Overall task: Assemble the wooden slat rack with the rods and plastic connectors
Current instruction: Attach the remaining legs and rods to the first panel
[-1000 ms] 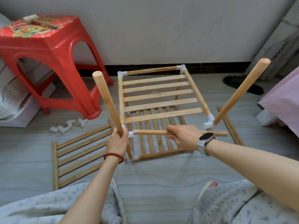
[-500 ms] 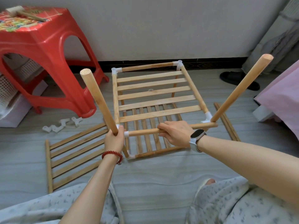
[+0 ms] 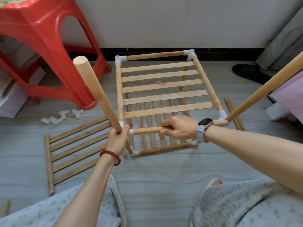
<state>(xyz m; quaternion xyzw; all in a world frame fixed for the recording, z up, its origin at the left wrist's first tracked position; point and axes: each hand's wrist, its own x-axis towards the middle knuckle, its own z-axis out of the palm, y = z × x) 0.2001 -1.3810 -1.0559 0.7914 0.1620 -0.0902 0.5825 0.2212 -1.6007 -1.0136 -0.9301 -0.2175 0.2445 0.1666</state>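
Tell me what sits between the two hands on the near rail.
In the head view, between the left hand and the right hand lie a white plastic connector and a bare stretch of the horizontal rod.

My arms are bare to the elbow. A red bead bracelet (image 3: 110,156) circles my left wrist, and a smartwatch (image 3: 203,129) with a white strap and dark screen my right. Pale blue-grey patterned trousers (image 3: 237,208) cover my legs.

stool (image 3: 49,46): glossy red
connectors (image 3: 120,58): white
slats (image 3: 162,76): pale wood
bracelet (image 3: 110,154): red beads
trousers (image 3: 237,208): grey-blue, speckled
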